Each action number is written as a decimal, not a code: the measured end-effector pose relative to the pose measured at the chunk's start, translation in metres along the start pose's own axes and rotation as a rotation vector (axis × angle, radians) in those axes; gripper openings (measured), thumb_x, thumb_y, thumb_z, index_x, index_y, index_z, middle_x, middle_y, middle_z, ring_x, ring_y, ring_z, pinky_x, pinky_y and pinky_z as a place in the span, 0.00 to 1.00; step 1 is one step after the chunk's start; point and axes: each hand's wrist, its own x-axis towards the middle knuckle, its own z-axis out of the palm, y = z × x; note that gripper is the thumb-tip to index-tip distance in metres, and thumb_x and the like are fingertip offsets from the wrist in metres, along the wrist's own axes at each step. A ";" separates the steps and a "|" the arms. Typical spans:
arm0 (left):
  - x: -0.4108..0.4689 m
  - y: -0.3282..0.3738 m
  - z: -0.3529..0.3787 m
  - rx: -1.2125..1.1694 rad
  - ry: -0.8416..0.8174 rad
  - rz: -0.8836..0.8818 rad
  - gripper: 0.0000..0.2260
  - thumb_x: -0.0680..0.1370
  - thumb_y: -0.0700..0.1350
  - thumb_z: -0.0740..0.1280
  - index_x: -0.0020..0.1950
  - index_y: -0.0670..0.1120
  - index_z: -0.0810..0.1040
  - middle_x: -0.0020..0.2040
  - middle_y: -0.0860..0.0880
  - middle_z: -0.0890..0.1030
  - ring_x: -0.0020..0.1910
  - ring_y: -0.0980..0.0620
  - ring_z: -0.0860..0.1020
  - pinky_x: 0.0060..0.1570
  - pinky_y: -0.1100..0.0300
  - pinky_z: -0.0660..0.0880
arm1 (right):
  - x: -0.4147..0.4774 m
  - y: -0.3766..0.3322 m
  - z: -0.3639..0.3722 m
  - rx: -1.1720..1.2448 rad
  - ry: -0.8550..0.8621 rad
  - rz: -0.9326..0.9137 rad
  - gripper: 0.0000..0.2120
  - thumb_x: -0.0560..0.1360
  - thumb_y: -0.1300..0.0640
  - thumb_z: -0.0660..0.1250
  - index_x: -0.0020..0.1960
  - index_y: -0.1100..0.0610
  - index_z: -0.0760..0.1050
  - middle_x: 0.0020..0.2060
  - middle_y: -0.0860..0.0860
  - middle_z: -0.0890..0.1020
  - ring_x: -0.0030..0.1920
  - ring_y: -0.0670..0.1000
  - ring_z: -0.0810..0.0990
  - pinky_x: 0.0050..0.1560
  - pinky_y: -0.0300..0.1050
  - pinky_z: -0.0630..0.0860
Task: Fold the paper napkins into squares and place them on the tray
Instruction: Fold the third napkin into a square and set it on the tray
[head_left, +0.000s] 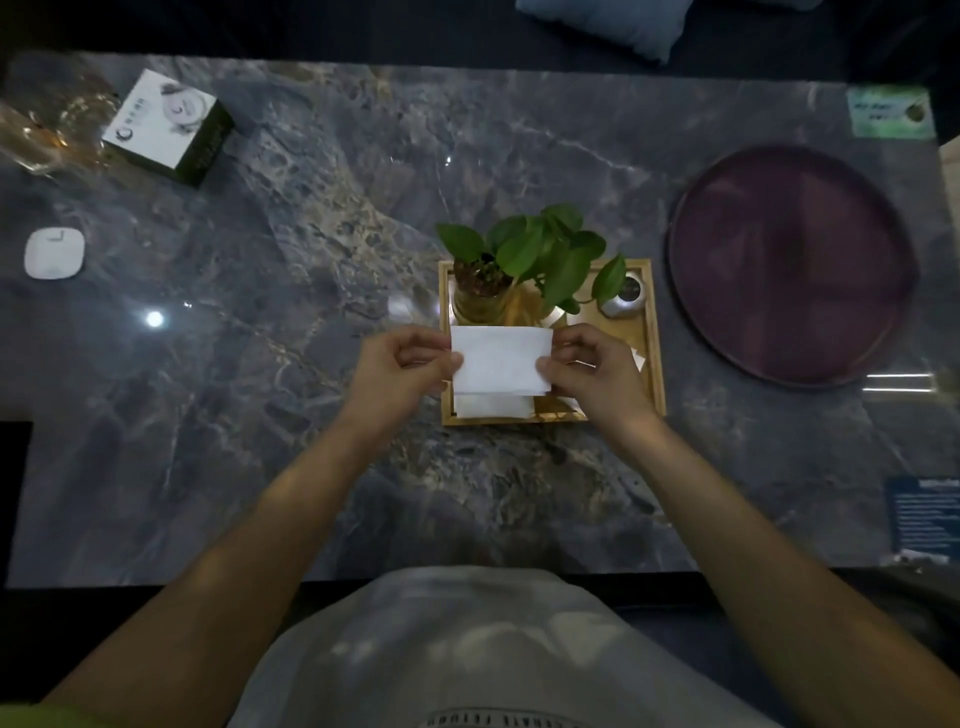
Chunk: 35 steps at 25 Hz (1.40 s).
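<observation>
On the dark counter (260, 364) a round tray (789, 270) lies far right. Over the wooden tray (655, 364) at centre, a folded napkin (501, 361) is held up: the left grip (400, 371) pinches its left edge, the right grip (592, 374) its right. It looks light, limp and tearable, so take the corners gently.

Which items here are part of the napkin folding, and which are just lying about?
Job: held napkin, left hand, right hand, napkin pile, wooden tray; perhaps the round purple tray.
Lying about: potted plant, silver tin, white box, white device, green card.
</observation>
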 end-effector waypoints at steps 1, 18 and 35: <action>0.002 -0.007 0.001 0.015 0.009 -0.013 0.06 0.73 0.36 0.73 0.46 0.44 0.80 0.39 0.44 0.82 0.36 0.52 0.81 0.38 0.61 0.80 | 0.003 0.006 0.001 -0.016 0.001 0.012 0.10 0.73 0.66 0.72 0.52 0.60 0.77 0.35 0.49 0.78 0.37 0.46 0.79 0.45 0.46 0.78; 0.025 -0.068 0.012 0.192 0.091 -0.034 0.08 0.73 0.37 0.74 0.48 0.45 0.78 0.40 0.51 0.81 0.38 0.56 0.80 0.36 0.71 0.76 | 0.032 0.065 0.024 -0.328 0.006 0.020 0.17 0.73 0.57 0.73 0.60 0.57 0.75 0.43 0.50 0.80 0.42 0.46 0.80 0.46 0.41 0.78; 0.022 -0.089 0.018 0.758 -0.023 0.523 0.08 0.76 0.40 0.70 0.54 0.39 0.79 0.56 0.42 0.77 0.52 0.48 0.77 0.53 0.56 0.77 | 0.023 0.080 0.023 -0.640 0.015 -0.230 0.17 0.77 0.57 0.67 0.65 0.55 0.74 0.60 0.57 0.73 0.49 0.52 0.76 0.55 0.39 0.72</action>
